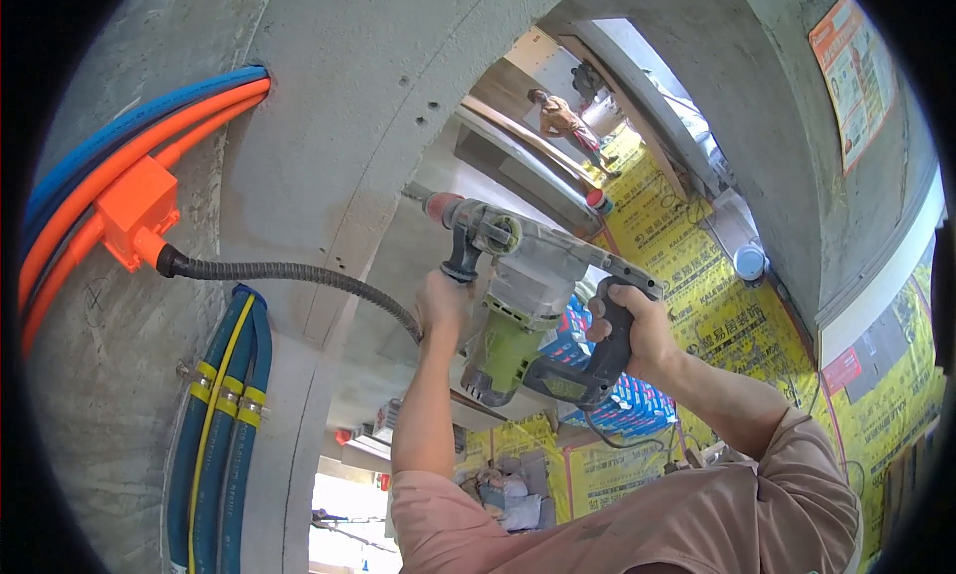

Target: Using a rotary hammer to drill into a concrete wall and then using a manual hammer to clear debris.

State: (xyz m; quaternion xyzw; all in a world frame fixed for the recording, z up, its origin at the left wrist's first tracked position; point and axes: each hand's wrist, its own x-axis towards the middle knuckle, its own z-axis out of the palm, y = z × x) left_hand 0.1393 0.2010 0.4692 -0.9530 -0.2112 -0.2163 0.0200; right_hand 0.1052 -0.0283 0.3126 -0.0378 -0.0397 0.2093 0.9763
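A green and grey rotary hammer drill is held up in front of me, tilted, its reddish chuck pointing up and left. The short bit meets or nearly meets the concrete beam; I cannot tell how deep it sits. My left hand is wrapped round the side handle below the chuck. Round the rear grip is my right hand, its fingers by the trigger. A grey corrugated conduit hangs from an orange junction box and ends, in this view, at my left wrist.
Orange pipes and a blue pipe enter the concrete at upper left; teal pipes run below. Yellow sheeting covers the floor, with blue and red boxes and a white bucket. Another person stands far off.
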